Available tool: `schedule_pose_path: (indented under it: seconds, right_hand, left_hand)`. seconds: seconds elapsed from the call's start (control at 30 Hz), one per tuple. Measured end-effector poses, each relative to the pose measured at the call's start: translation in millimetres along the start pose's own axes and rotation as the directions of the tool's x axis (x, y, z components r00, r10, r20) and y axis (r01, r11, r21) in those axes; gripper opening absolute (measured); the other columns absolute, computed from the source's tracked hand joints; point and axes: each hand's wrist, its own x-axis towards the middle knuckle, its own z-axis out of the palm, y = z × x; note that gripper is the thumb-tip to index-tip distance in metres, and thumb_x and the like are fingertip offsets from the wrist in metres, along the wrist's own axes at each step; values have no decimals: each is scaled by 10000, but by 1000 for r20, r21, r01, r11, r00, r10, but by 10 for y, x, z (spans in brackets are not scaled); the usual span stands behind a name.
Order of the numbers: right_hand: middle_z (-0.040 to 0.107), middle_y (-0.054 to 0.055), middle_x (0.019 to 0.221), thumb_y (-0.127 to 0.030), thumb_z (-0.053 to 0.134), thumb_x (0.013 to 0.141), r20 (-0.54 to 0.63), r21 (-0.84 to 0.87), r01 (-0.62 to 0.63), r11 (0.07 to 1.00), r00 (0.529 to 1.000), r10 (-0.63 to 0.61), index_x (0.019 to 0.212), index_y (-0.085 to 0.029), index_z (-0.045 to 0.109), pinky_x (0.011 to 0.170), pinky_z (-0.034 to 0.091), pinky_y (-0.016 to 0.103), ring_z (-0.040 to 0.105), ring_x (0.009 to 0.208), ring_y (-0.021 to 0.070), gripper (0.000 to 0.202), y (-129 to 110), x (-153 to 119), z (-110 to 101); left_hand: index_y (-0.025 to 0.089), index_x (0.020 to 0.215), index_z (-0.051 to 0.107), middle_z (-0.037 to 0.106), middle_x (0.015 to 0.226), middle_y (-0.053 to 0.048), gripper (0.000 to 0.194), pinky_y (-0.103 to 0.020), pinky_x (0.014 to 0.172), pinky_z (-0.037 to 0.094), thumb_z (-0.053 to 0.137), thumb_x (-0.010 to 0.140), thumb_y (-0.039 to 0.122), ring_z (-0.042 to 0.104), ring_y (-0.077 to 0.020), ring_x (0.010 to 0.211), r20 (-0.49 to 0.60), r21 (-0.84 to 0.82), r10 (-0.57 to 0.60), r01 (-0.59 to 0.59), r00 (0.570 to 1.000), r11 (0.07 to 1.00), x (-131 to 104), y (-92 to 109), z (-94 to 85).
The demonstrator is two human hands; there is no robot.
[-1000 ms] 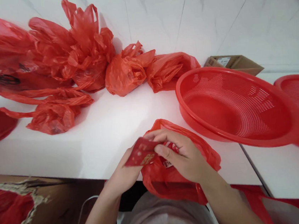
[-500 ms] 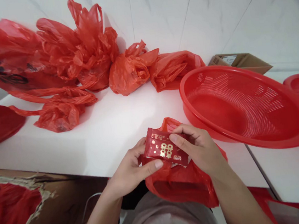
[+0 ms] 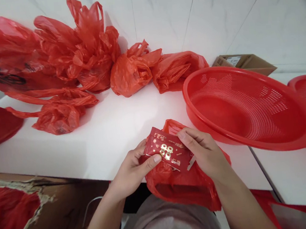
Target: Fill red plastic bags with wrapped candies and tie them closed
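Note:
Dark red packets (image 3: 170, 150) with gold printing lie stacked between my two hands, over the near edge of the table. My left hand (image 3: 136, 167) is closed on their left end, its thumb pressed on the top packet. At their right end my right hand (image 3: 200, 147) pinches the packets with thumb and fingers. A thin red plastic bag (image 3: 182, 188) sits beneath the packets and both hands, its lower part hanging against my lap. How many packets are in the stack is hidden.
Several knotted red plastic bags (image 3: 131, 75) line the wall at the back left. A red perforated basket (image 3: 223, 110) stands on the right, with a cardboard box (image 3: 246, 62) behind it. Below left is an open carton (image 3: 42, 195) of red plastic.
The top packet has tilted, its right end lower, and the right hand's grip has shifted slightly toward its upper right edge. Both hands still hold the packets.

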Motion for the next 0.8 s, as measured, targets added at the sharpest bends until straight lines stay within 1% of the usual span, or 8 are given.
schedule_pose_path:
  seconds: [0.07, 0.13, 0.27, 0.33, 0.4, 0.53, 0.67, 0.8]
  right_hand:
    - [465, -37, 628, -498, 556, 926, 40, 7, -17, 1000, 999, 17, 668, -186, 522, 528, 382, 207, 433, 557, 84, 406, 0, -4, -17]
    - [555, -28, 648, -474, 585, 913, 161, 11, -44, 999, 986, 41, 692, -185, 587, 564, 430, 207, 499, 577, 86, 363, 6, -10, -30]
    - [695, 10, 810, -431, 625, 893, 389, 58, -116, 992, 918, 85, 855, -192, 708, 670, 504, 229, 623, 712, 117, 256, 48, -20, -10]
    - [706, 13, 822, -437, 642, 880, 354, 123, -153, 981, 930, 101, 892, -201, 723, 662, 516, 234, 632, 702, 119, 250, 89, -19, 22]
    - [704, 16, 801, -461, 651, 870, 236, 209, -168, 963, 965, 117, 911, -209, 730, 617, 516, 238, 620, 657, 119, 267, 138, -12, 57]
    - [691, 22, 758, -462, 687, 848, -12, 313, -70, 947, 997, 77, 929, -220, 741, 592, 513, 242, 616, 662, 134, 261, 204, -2, 111]
    - [701, 29, 803, -449, 683, 857, -32, 323, -48, 945, 998, 61, 944, -233, 736, 542, 501, 228, 612, 663, 133, 239, 173, -23, 150]
    - [642, 0, 699, -456, 695, 848, -45, 297, -40, 954, 997, 56, 889, -219, 728, 486, 471, 195, 545, 558, 89, 242, 208, -31, 160]
  left_hand:
    - [199, 1082, 741, 721, 1082, -82, 254, -352, 932, 512, 652, 893, 343, 630, -252, 1102, -25, -13, -5, 5, 1000, 1000, 13, -20, -21]
    - [189, 999, 751, 718, 1049, -73, 239, -298, 829, 520, 624, 910, 372, 651, -217, 983, -61, -10, -6, 6, 998, 1000, 29, -40, -44]
    - [157, 782, 715, 672, 830, -29, 307, -232, 680, 471, 600, 924, 404, 592, -130, 718, -90, 16, -8, 9, 996, 1000, 55, -59, -65]
    - [154, 792, 719, 674, 842, -41, 349, -245, 689, 474, 574, 933, 438, 605, -151, 754, -97, -3, -1, 0, 995, 1000, 61, -62, -58]
    - [162, 883, 743, 700, 951, -70, 401, -283, 766, 491, 515, 953, 484, 633, -199, 873, -112, -34, 13, -17, 994, 999, 61, -64, -47]
    - [194, 1005, 762, 693, 1130, -85, 386, -337, 923, 473, 518, 949, 489, 621, -242, 1039, -82, -38, 68, -72, 994, 997, 55, -51, -31]
    - [225, 1008, 767, 674, 1164, -54, 191, -307, 961, 458, 666, 888, 334, 605, -211, 1068, -40, -13, 100, -100, 994, 995, 55, -28, -13]
    - [212, 861, 764, 677, 972, -23, 112, -259, 869, 476, 697, 866, 302, 612, -161, 926, -96, -23, 104, -106, 990, 994, 58, -38, -7]
